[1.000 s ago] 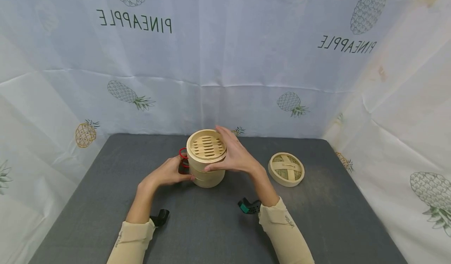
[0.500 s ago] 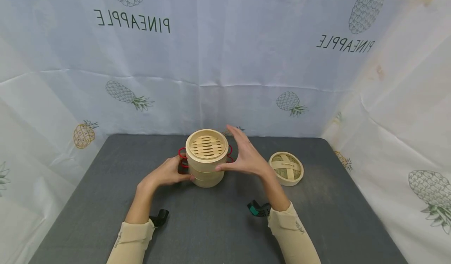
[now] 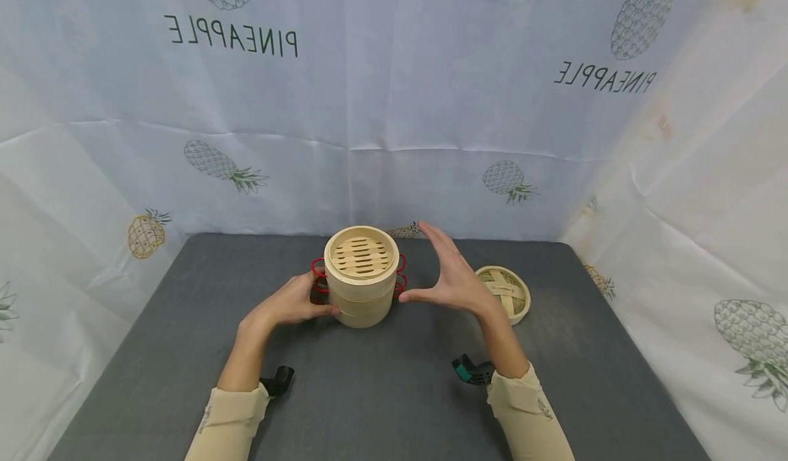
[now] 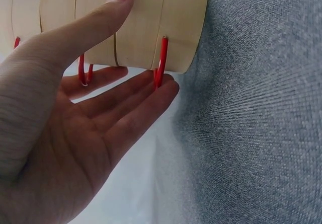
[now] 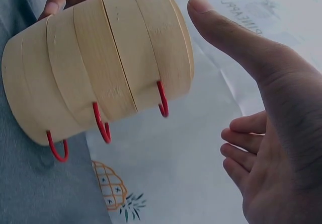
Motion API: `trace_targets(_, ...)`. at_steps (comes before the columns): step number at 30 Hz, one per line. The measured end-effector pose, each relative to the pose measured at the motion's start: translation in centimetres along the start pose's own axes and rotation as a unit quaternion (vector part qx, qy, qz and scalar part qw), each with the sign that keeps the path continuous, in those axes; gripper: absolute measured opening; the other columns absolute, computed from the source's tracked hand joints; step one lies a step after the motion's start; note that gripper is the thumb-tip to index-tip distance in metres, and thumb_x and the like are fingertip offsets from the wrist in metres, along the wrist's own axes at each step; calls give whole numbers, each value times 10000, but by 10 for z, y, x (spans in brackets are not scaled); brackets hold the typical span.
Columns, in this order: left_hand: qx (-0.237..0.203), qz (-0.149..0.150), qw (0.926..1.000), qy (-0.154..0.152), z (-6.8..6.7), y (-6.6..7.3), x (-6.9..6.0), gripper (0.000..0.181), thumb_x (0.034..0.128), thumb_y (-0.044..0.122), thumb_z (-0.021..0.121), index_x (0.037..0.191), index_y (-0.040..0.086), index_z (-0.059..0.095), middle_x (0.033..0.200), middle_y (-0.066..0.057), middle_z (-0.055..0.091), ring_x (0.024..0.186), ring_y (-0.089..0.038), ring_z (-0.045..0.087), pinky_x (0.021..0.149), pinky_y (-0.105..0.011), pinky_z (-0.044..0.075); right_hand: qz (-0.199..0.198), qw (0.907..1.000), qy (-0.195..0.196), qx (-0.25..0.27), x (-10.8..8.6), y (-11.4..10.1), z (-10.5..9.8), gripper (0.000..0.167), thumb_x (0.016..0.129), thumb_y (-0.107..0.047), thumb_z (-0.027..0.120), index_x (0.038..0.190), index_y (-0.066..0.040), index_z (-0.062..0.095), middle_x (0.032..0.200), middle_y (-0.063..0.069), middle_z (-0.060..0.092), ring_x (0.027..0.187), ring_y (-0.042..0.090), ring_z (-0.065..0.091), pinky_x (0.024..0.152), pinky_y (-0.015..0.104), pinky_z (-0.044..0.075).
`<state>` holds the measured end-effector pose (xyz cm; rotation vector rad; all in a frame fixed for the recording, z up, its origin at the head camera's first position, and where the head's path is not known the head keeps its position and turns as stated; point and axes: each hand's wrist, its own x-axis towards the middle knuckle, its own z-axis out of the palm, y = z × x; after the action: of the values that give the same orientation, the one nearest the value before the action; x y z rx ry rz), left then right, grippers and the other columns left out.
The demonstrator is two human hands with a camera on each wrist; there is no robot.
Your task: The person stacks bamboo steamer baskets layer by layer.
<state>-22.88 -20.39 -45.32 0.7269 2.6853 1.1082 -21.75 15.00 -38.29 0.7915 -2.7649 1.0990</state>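
Observation:
A stack of bamboo steamer baskets point(image 3: 360, 290) stands upright on the dark table, its slatted top tier uncovered. Red loop handles point(image 5: 102, 126) stick out from both sides. My left hand point(image 3: 292, 301) holds the stack from the left, thumb on its front and fingers reaching behind by the handles. In the left wrist view the thumb point(image 4: 103, 25) lies against the bamboo wall. To the right of the stack, my right hand point(image 3: 455, 280) hangs apart from it with thumb and fingers spread, holding nothing. Behind that hand lies the round woven steamer lid point(image 3: 507, 293), partly hidden.
The dark grey table point(image 3: 369, 399) ends at a white curtain point(image 3: 418, 105) printed with pineapples, close behind the stack. A black wrist device point(image 3: 280, 381) sits on the left wrist, and another device point(image 3: 474, 370) with a green patch on the right.
My right hand has let go of the stack's upper tier and moved off to the right, uncovering the red handles there and now covering part of the lid. The left hand stays put.

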Motion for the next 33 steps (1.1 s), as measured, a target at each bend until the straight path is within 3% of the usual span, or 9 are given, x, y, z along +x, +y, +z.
trace_targets(16,-81,-3,10000,-21,0,4,-1,760,899,270,912,1477,-50,535,1319,-226,735,1181,-372,750,1000,-524,636,142,9996,223,38,-25,20,-17,1301,743,-457,1006,1748,-276,200,1820,71,223,1687,387,228,1260,769,315)
trace_targets(33,-65,-46,10000,1,-1,6,-3,729,899,277,911,1448,-46,557,1296,-218,744,1163,-359,752,994,-521,635,156,9986,493,115,-43,40,-37,1167,828,-279,971,1739,-199,246,1802,155,242,1649,447,289,1246,749,338)
